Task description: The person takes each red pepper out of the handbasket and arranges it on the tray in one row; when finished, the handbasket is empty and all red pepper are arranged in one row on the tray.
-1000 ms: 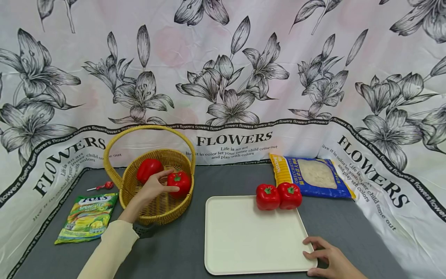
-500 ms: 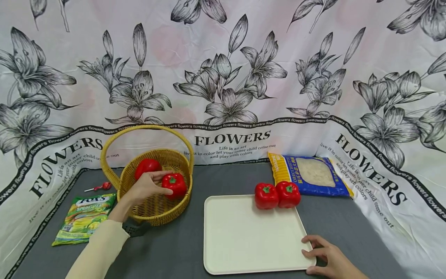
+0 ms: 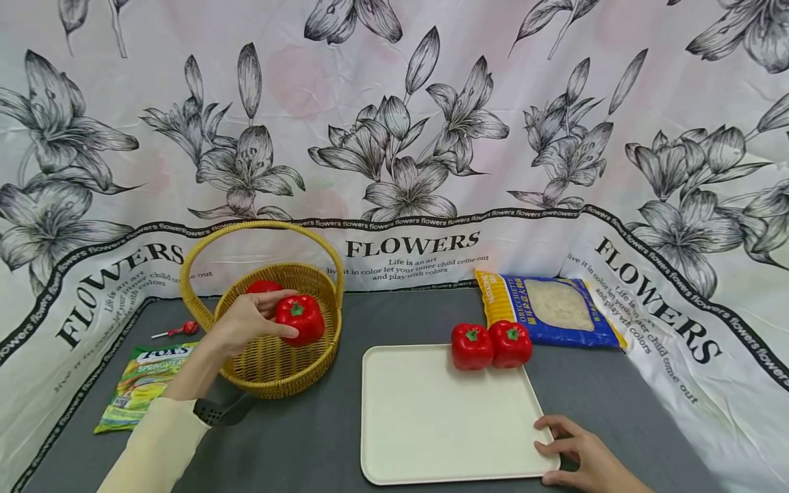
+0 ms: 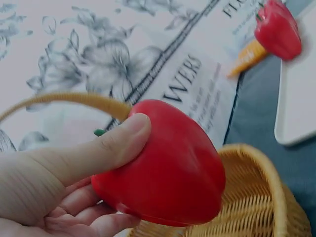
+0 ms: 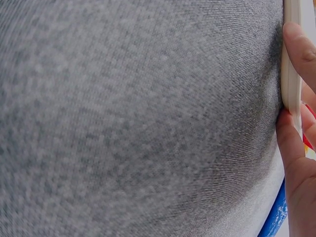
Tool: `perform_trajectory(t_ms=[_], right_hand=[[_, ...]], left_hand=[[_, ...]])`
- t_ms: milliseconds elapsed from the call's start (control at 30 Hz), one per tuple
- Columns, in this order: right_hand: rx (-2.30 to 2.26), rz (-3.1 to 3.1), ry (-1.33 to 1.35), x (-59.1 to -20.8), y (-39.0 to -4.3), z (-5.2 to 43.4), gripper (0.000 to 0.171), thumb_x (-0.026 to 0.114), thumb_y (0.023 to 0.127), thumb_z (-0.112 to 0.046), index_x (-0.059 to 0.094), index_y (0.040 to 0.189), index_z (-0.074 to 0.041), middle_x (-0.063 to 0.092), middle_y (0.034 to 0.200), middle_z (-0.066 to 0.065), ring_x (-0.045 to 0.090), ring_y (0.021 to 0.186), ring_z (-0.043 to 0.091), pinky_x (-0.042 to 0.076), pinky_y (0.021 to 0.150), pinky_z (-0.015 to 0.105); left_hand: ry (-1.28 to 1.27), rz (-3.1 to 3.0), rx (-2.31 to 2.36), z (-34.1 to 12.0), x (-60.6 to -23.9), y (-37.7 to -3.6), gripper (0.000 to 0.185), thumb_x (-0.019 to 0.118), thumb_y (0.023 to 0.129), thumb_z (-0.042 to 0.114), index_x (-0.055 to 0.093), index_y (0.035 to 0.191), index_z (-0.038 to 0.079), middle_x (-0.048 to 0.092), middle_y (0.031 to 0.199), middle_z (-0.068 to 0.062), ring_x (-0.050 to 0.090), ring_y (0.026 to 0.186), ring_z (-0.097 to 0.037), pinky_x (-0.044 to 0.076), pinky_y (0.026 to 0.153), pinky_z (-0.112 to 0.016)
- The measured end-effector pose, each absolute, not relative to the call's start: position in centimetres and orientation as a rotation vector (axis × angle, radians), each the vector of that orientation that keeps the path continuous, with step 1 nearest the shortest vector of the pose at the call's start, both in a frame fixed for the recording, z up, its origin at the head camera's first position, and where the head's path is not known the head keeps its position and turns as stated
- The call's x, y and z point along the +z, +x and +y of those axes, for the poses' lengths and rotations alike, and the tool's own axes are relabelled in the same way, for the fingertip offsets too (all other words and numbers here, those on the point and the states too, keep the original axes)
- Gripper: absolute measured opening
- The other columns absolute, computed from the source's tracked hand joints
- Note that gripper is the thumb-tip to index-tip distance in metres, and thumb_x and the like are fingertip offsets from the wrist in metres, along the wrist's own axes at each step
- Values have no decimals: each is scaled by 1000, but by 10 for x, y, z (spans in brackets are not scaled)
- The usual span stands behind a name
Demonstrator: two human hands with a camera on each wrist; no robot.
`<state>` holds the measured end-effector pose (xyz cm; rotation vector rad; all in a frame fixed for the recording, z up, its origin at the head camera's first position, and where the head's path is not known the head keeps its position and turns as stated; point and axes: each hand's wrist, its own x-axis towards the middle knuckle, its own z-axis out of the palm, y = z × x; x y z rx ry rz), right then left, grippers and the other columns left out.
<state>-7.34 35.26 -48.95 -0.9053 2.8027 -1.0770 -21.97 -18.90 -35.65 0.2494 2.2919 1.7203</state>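
Head view: left hand (image 3: 246,322) lifts red pepper (image 3: 300,319) over basket (image 3: 320,352).
Thumb and fingers curl round pepper, stem up, above basket's inside; tray (image 3: 431,424) lies right of basket. Right hand (image 3: 579,455) rests fingers on tray's near right corner.

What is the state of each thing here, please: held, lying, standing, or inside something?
Left hand: grips a red pepper.
Held red pepper: lifted above the basket's inside.
Second pepper: in the basket, mostly hidden.
Basket: upright, handle up.
Two peppers: side by side on the tray's far edge.
Tray: flat on the table.
Right hand: fingers touch the tray's near corner.
Pasta bag: lying flat.
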Motion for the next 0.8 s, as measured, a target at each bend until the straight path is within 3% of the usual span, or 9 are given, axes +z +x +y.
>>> perform_trajectory(t_ms=[400, 800], right_hand=[[-1071, 2752, -818, -484, -75, 351, 35, 72, 72, -30, 70, 100, -9, 50, 110, 7, 41, 86, -2, 44, 61, 15], [-1163, 2646, -762, -483, -74, 351, 29, 70, 75, -24, 69, 100, -8, 49, 111, 9, 41, 86, -1, 45, 61, 17]], left_hand=[[356, 2277, 1675, -146, -351, -209, 65, 78, 68, 13, 51, 127, 5, 53, 123, -18, 48, 112, -33, 50, 80, -37], [521, 2133, 1718, -75, -396, -221, 59, 77, 67, 3, 55, 121, 0, 58, 116, -16, 54, 106, -28, 48, 83, -38]])
